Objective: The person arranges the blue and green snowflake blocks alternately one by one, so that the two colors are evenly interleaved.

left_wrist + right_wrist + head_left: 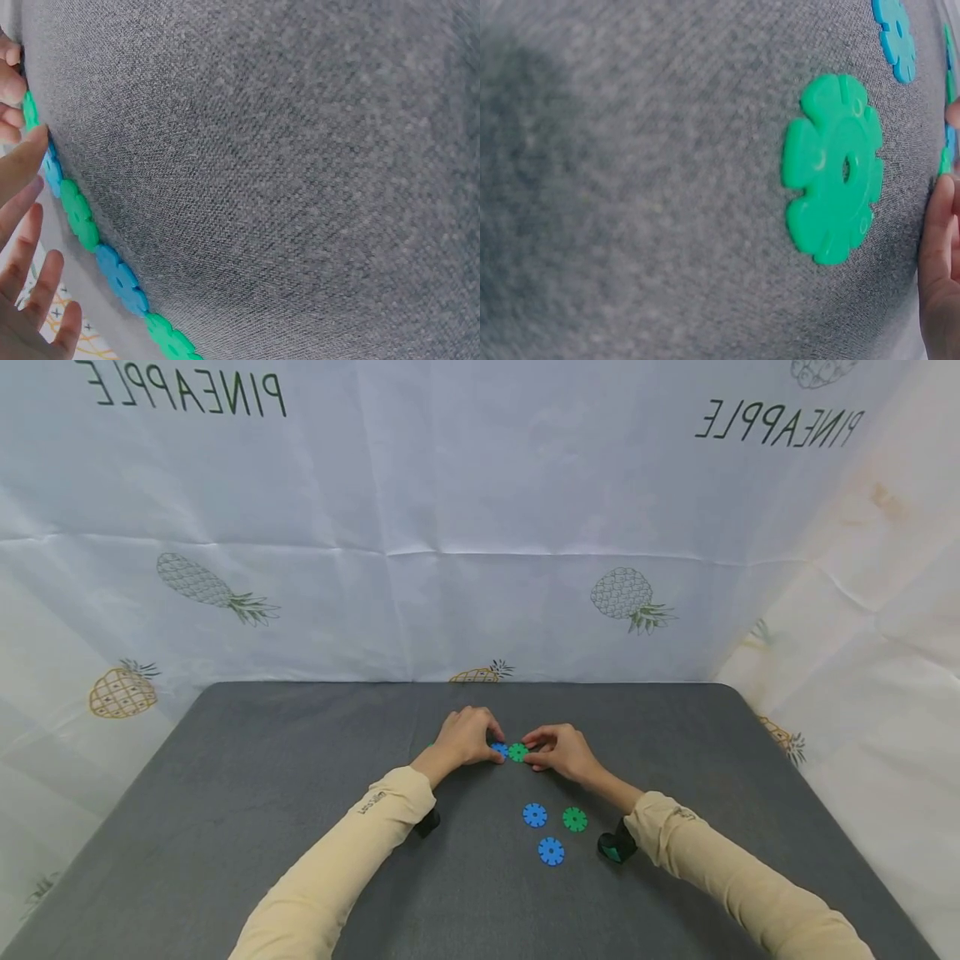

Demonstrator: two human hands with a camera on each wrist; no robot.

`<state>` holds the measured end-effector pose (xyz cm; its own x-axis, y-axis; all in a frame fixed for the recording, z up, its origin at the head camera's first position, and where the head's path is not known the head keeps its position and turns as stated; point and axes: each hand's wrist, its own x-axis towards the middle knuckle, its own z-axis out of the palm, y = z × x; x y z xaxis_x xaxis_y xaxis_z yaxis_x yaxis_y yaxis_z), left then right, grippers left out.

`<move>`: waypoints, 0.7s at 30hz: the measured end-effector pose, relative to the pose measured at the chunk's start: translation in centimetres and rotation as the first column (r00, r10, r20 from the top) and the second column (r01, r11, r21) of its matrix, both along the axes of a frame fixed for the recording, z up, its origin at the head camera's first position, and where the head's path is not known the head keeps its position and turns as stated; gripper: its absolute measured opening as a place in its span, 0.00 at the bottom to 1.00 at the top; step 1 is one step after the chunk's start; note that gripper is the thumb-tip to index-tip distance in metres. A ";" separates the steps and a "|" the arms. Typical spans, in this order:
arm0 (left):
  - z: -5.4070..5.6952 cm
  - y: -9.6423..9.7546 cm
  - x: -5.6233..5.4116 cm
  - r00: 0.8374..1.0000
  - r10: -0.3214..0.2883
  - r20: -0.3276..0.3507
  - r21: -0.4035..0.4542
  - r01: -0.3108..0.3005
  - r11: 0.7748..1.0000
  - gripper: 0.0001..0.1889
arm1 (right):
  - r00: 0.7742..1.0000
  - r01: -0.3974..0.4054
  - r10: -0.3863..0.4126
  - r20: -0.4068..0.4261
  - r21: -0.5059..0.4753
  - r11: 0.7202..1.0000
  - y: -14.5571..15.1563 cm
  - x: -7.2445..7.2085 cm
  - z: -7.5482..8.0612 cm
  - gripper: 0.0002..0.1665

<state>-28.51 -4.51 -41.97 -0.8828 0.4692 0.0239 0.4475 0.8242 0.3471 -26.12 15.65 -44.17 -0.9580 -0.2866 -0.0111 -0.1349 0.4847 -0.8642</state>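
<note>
Near the table's far side, my left hand (467, 737) has thumb and index finger at opposite edges of a blue notched plastic disc (498, 750). Facing it, my right hand (566, 753) pinches a green notched disc (517, 752) at its right edge. The two discs meet edge to edge. In the left wrist view, the row carries on beneath my left hand with another green disc (79, 216), a blue disc (122, 280) and a further green disc (171, 339), joined end to end. My left hand hides most of these from the head view.
Nearer me on the grey table (225, 827) lie three loose discs: a blue one (534, 815), a green one (574, 819) and another blue one (551, 852). A white pineapple-print cloth (480, 610) hangs behind the table.
</note>
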 end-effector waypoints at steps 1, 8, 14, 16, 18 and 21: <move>0.0 0.0 0.0 1.000 0.003 -0.001 -0.001 -0.003 1.000 0.13 | 1.000 -0.006 0.006 -0.004 -0.001 1.000 0.0 0.0 0.0 0.15; 0.2 0.1 -0.1 1.000 0.009 0.004 0.034 -0.009 0.999 0.15 | 0.999 -0.033 0.033 0.000 -0.082 0.996 1.0 0.2 0.7 0.18; -0.1 0.6 0.1 1.000 -0.015 0.020 0.071 0.014 0.997 0.15 | 0.993 -0.115 0.114 -0.016 -0.076 0.990 3.1 0.8 2.0 0.21; -0.2 0.7 0.2 1.000 -0.023 0.020 0.079 0.021 0.997 0.14 | 0.992 -0.129 0.128 -0.017 -0.072 0.989 3.7 1.3 2.4 0.21; -0.3 0.8 0.3 0.999 -0.028 0.015 0.084 0.026 0.996 0.14 | 0.990 -0.142 0.142 -0.012 -0.074 0.987 4.2 1.9 2.8 0.21; -0.5 1.0 0.4 1.000 -0.025 0.003 0.089 0.025 0.996 0.14 | 0.985 -0.171 0.172 0.001 -0.089 0.981 4.5 3.0 3.3 0.22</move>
<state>-28.15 -3.55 -42.48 -0.8710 0.4871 0.0635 0.4660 0.7784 0.4207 -23.10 20.12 -40.90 -0.8946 -0.4466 0.0135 -0.2016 0.3765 -0.9042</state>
